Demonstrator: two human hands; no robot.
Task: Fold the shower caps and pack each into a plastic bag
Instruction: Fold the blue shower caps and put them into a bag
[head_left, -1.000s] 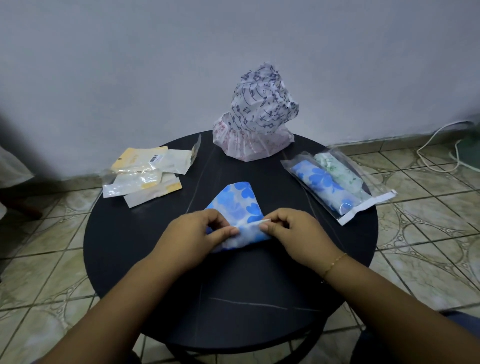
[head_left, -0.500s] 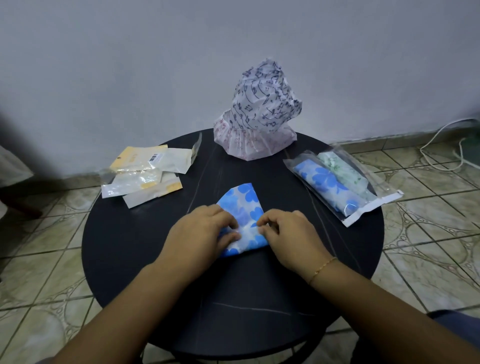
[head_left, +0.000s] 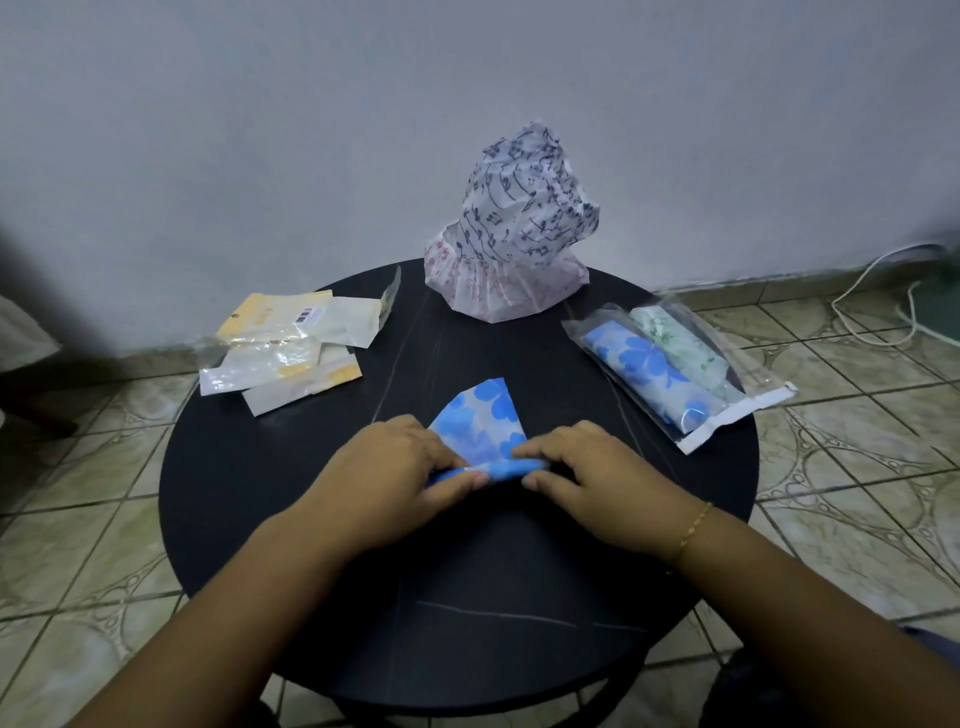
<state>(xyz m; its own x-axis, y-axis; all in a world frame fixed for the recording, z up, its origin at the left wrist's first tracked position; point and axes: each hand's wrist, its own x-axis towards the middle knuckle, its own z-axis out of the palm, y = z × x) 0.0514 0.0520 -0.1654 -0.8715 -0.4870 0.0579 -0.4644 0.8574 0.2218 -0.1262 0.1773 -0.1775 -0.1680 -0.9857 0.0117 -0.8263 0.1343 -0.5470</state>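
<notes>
Cap: blue floral, folded to wedge, near edge rolled, pinched by L hand + R hand; bare tabletop toward person.

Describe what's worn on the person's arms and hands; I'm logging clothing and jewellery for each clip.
Both forearms are bare, with no sleeves in view. The right wrist carries a thin gold chain bracelet. The left hand and right hand wear no gloves; no rings are visible.

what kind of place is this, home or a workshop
Most likely a room in a home, not a workshop: a small round black table stands against a plain painted wall on patterned floor tiles, with a white cable trailing along the skirting. No machinery or workbench shows.
</notes>
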